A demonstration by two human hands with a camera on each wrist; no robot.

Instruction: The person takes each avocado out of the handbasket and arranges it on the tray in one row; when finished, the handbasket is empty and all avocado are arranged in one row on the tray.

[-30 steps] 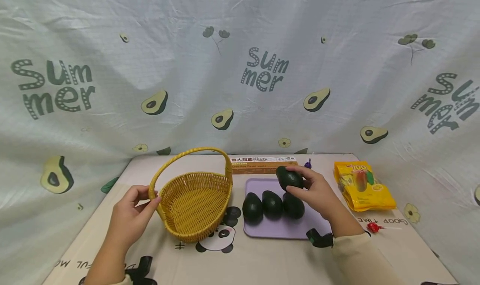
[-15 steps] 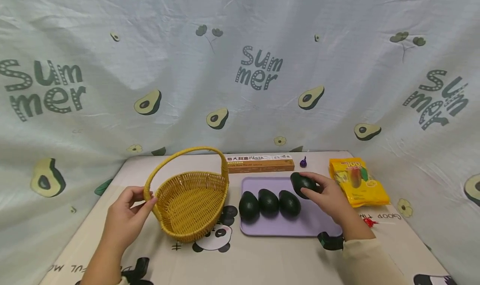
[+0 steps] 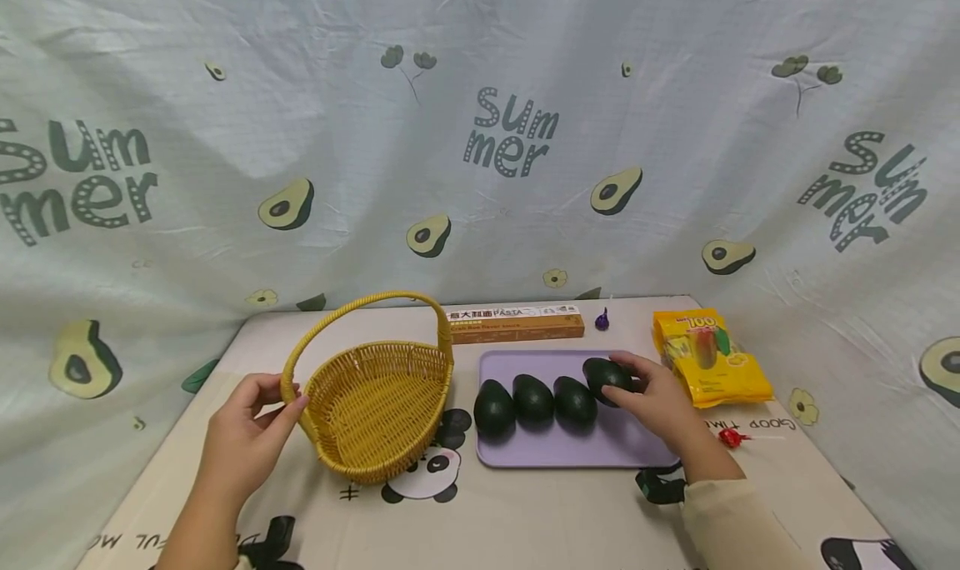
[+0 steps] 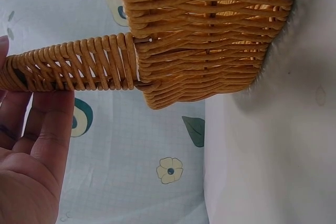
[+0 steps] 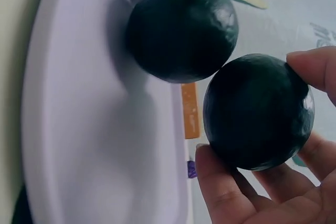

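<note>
My left hand [image 3: 243, 437] pinches the handle of a yellow woven basket [image 3: 375, 412] near its left base; in the left wrist view the fingers [image 4: 50, 129] lie against the wrapped handle. Inside, the basket holds nothing. To its right, my right hand [image 3: 660, 403] grips a dark green avocado [image 3: 607, 378] over the lilac tray [image 3: 622, 449]. Three more avocados [image 3: 533, 402] stand in a row on the tray's left half. In the right wrist view the held avocado [image 5: 257, 111] is between thumb and fingers, close beside another avocado [image 5: 181, 30].
Behind the tray lies a long pasta box [image 3: 517, 327], with a purple-wrapped lollipop [image 3: 602, 320] beside it. A yellow mango candy bag [image 3: 708, 357] lies at the right, and a red lollipop [image 3: 732, 437] in front of it. A printed curtain [image 3: 360, 178] hangs behind the table.
My right hand has carried the avocado rightward and then down, from above the row to the row's right end over the tray. My left hand keeps its hold on the basket handle.
</note>
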